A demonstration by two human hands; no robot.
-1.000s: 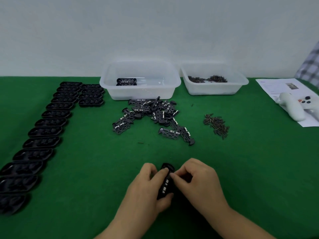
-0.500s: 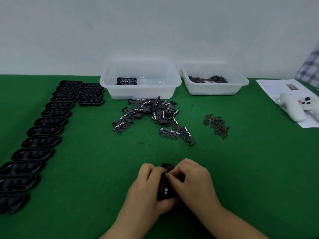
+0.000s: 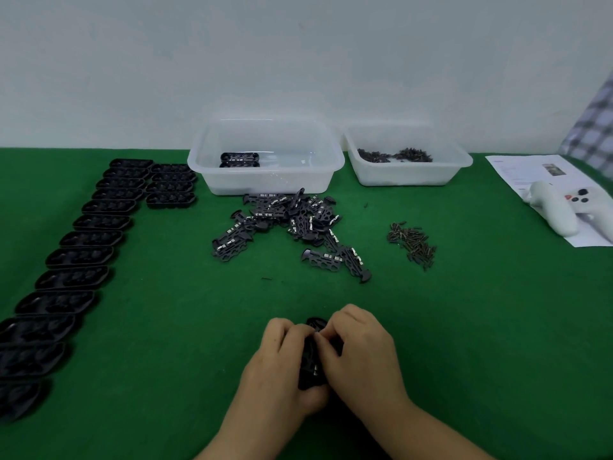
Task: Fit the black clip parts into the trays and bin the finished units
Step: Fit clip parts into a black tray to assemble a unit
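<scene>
Green felt counter (image 3: 166, 327) under a pale wall; near its front edge, black oblong plastic tray (image 3: 311, 356) clasped between left hand (image 3: 282, 360) and right hand (image 3: 361, 350), both grips closed on it, long axis pointing away toward the loose pile of black clip parts (image 3: 292, 220); clear plastic bin (image 3: 265, 157) behind that pile; row of empty black trays (image 3: 79, 257) at left.

Since a second ago, the left hand (image 3: 280, 356) and right hand (image 3: 360, 350) have closed tighter together, now covering more of the oblong black plastic tray (image 3: 311, 360) between them.
</scene>
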